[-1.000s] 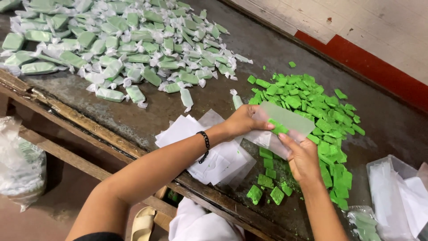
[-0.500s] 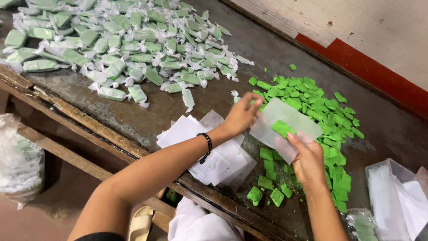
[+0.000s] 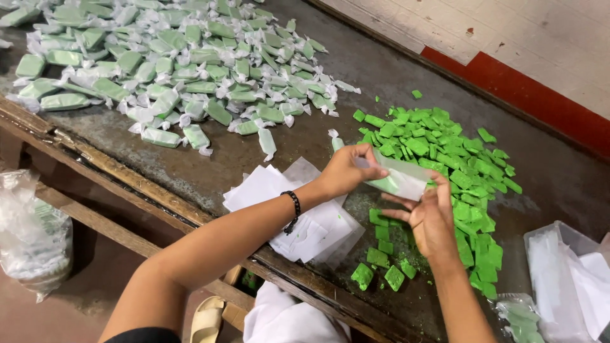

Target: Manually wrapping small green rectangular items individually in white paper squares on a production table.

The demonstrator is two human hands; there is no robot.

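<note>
My left hand (image 3: 346, 170) pinches the left end of a clear wrapper (image 3: 401, 178) rolled around a green candy piece. My right hand (image 3: 429, 216) supports the same wrapper from below and at its right end, fingers curled up around it. Both hands hover over the dark table (image 3: 381, 70), just left of a heap of unwrapped green candy blocks (image 3: 454, 165). A stack of clear and white wrapper sheets (image 3: 295, 213) lies under my left wrist, which wears a black bracelet.
A big pile of wrapped green candies (image 3: 165, 70) covers the table's far left. A clear box with wrappers (image 3: 569, 279) stands at the right. A plastic bag (image 3: 28, 235) hangs below the wooden table edge (image 3: 108, 168). A sandal (image 3: 206, 321) is on the floor.
The flat wrapper with the green piece on it has been rolled up around the piece. My left hand shifted to grip its left end; my right hand closed under it.
</note>
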